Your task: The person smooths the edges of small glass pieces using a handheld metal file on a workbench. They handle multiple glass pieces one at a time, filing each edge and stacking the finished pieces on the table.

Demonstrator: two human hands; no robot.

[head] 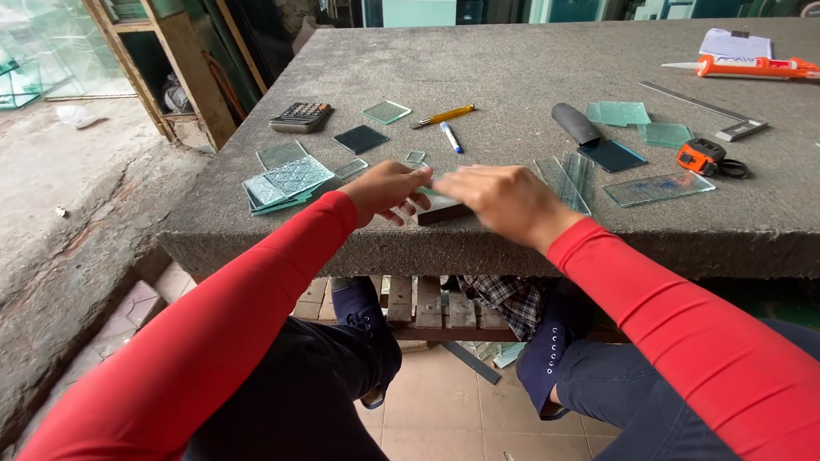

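Your right hand [508, 202] and left hand [389, 191] meet at the bench [527, 79] edge, fingers clamped on a small glass piece [437, 197] atop a dark block [443, 212], near the patterned glass stack [288, 184]; its sharp edges could cut you if it slips

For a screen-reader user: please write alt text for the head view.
Both hands, left hand and right hand, press a small glass piece onto a dark block at the edge of a grey stone table strewn with glass samples, calculator and tape measure.
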